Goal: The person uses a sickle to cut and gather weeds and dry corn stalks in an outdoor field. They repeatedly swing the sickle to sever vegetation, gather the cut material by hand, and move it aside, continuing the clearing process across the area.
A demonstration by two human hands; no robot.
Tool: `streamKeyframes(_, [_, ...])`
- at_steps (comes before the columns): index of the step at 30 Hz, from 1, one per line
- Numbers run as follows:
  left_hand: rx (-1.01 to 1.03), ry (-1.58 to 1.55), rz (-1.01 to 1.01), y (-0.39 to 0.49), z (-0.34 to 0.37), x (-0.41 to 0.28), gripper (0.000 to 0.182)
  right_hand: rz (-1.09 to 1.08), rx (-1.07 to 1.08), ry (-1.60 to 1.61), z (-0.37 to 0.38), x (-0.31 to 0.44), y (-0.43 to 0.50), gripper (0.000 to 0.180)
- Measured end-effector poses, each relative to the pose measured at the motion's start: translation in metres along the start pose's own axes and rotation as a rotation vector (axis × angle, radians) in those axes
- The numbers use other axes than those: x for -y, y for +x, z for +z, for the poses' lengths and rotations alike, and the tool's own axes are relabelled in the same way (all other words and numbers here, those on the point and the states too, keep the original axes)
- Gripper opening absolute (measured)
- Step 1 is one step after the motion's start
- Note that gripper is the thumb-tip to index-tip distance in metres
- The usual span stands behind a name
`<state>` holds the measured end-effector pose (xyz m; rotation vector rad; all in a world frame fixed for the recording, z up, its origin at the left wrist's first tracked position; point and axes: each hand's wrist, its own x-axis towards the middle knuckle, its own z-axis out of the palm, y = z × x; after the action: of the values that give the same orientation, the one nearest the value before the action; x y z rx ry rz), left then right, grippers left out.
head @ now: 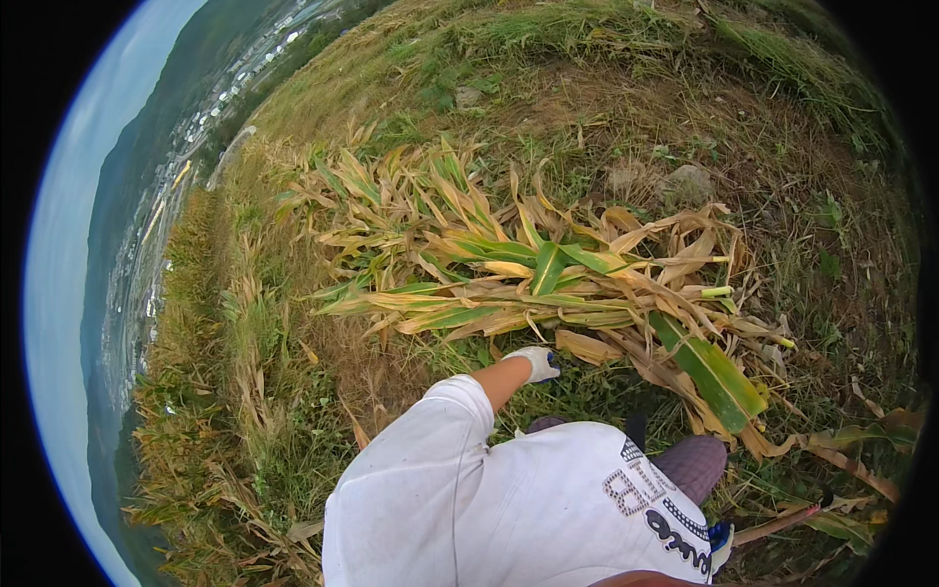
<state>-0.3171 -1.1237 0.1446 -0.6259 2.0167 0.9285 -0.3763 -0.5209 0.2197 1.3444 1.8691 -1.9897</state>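
Note:
A heap of cut corn stalks [513,271] with dry tan and green leaves lies on the ground before me, its cut ends pointing right. My left hand [539,365], in a white work glove with blue on the palm side, is just beside the heap's near edge; its fingers are partly hidden, and no held thing shows. At the lower right, my right hand [722,543], in a similar glove, is at the wooden handle of a tool [777,524] with a dark head, mostly hidden by my white shirt. The hand appears closed around the handle.
Half-buried stones [686,185] lie beyond the heap among dry grass. Standing corn plants [183,411] line the left side, above a valley with buildings. Loose corn leaves [855,469] lie at the right, near my knee [691,466].

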Motion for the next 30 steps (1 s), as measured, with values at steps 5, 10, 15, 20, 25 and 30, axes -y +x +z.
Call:
streamKeyframes(5, [-0.004, 0.096, -0.111, -0.007, 0.006, 0.024, 0.063, -0.058, 0.011, 0.01, 0.027, 0.002, -0.016, 0.023])
streamKeyframes(10, [0.0, 0.174, -0.232, -0.021, 0.017, 0.044, 0.054, -0.063, 0.089, 0.082, 0.063, 0.024, -0.03, 0.021])
streamKeyframes(15, [0.201, 0.451, -0.185, -0.002, 0.025, 0.008, 0.061, -0.237, -0.1, 0.041, 0.039, 0.0, -0.074, 0.028])
streamKeyframes(20, [0.176, 0.37, 0.115, 0.05, 0.024, -0.1, 0.058, -0.24, -0.197, -0.401, -0.023, -0.04, -0.143, 0.032])
streamKeyframes(25, [0.146, 0.166, 0.337, 0.069, 0.05, -0.228, 0.044, 0.052, -0.215, -0.635, -0.066, -0.054, -0.186, 0.035])
streamKeyframes(30, [0.203, 0.208, 0.661, 0.028, 0.111, -0.313, 0.046, 0.35, -0.254, -0.659, -0.129, -0.111, -0.192, 0.039])
